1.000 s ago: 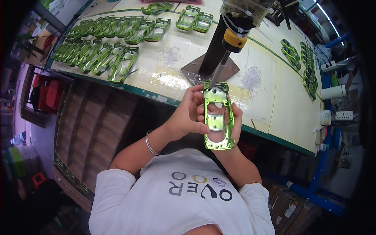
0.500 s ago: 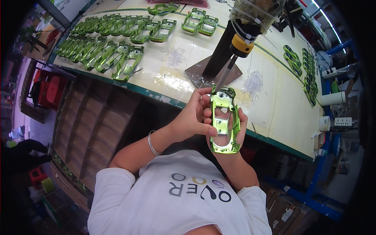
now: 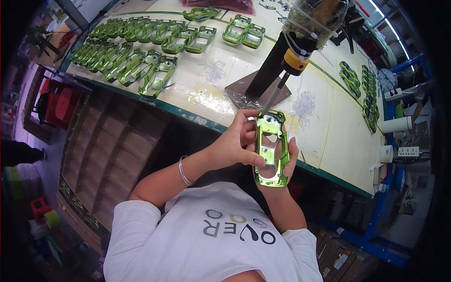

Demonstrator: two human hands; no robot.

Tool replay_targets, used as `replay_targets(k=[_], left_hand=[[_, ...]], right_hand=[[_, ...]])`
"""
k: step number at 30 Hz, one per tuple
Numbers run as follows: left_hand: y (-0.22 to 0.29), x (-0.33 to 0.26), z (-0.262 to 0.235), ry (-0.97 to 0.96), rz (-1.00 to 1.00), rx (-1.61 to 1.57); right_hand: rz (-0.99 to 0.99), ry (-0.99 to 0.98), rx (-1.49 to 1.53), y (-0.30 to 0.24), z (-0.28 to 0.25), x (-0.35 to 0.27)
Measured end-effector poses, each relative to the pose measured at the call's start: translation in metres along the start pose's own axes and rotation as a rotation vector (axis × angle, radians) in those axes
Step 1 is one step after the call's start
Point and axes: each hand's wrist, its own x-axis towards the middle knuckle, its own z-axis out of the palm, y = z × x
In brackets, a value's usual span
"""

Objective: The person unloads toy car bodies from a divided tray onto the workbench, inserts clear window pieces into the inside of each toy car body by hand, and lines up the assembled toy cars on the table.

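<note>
A glossy green plastic toy car body shell (image 3: pixel 268 153) with window openings is held in front of me, tilted lengthwise toward my chest. My left hand (image 3: pixel 235 144) grips its left side, thumb on the near part and fingers behind the far part. The right hand (image 3: pixel 291 157) is wrapped round its right side and underneath, most of its fingers hidden. From a stand-mounted tool with a yellow collar (image 3: pixel 293 63), a thin metal rod (image 3: pixel 276 91) points down to the shell's far left corner. Whether the tip touches the plastic is too small to tell.
Rows of similar green shells (image 3: pixel 122 61) cover the table's left side, and more shells (image 3: pixel 370 101) lie at the right. Clear plastic scraps (image 3: pixel 304 104) lie beside the tool's brown base plate (image 3: pixel 239 89). A brown compartmented tray (image 3: pixel 105 145) stands below the table edge at left.
The whole view has shifted slightly. Both hands still hold the shell, its far left corner staying by the rod tip. At far left, a person's dark-clothed leg has changed position.
</note>
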Motion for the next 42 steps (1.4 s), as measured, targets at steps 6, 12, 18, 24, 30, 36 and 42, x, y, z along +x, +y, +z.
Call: replay_targets(k=[6,12,18,24,30,36,42], left_hand=[[-0.009,0.001,-0.011,-0.035,0.067,0.180],[-0.018,-0.009,-0.014,0.025,0.131,0.183],[-0.014,-0.025,-0.012,-0.005,0.212,0.256],[-0.009,-0.033,-0.008,-0.062,0.264,0.392],[-0.005,-0.033,-0.005,-0.092,0.287,0.455],[-0.005,-0.034,-0.005,-0.106,0.294,0.467],[-0.002,-0.035,-0.003,-0.117,0.287,0.472]], right_hand=[[-0.001,-0.109,-0.133,0.000,-0.018,0.007],[0.040,-0.003,-0.128,0.000,-0.021,0.018],[0.359,-0.193,0.131,-0.012,-0.024,0.023],[0.417,-0.155,0.267,-0.018,-0.022,0.024],[0.448,-0.270,0.339,-0.020,-0.024,0.026],[0.489,-0.241,0.380,-0.023,-0.023,0.026],[0.571,-0.446,0.475,-0.024,-0.032,0.032]])
